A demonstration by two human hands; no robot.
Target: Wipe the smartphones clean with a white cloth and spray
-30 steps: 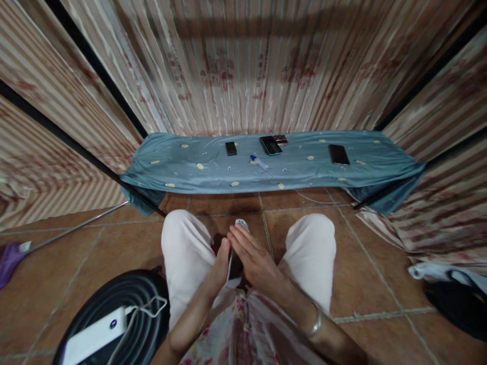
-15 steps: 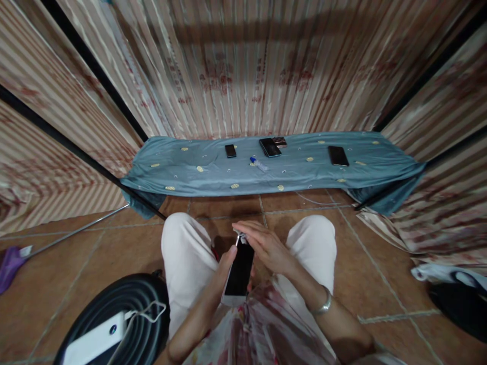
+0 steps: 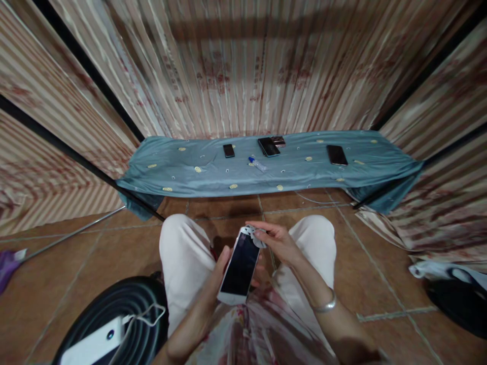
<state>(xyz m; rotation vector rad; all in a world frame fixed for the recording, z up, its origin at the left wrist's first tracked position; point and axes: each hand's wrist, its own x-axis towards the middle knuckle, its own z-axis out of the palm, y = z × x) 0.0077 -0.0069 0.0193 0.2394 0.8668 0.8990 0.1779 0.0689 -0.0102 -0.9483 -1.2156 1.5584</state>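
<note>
Head view: a white smartphone (image 3: 240, 267) with a dark screen lies cradled in the closed left hand (image 3: 221, 267) above the lap, while the right hand (image 3: 276, 242) pinches a small pale piece at its top edge. Rigid, smooth, probably slippery and fragile; best held by its long edges. Beyond the smartphone, other phones lie on a blue cloth (image 3: 190, 170).

Low bench (image 3: 182, 177) draped in a teal cloth with little gold dots, sitting well beyond the held phone, up against the striped curtain. Lying flat on it: small dark phone (image 3: 229, 150) ahead and a bit left of the grip, a blue-capped pen-like thing (image 3: 257, 163) straight ahead, bigger dark phone (image 3: 268, 146) touching a brownish wallet-looking item (image 3: 280, 141), and another dark phone (image 3: 337, 154) off to the right.
</note>
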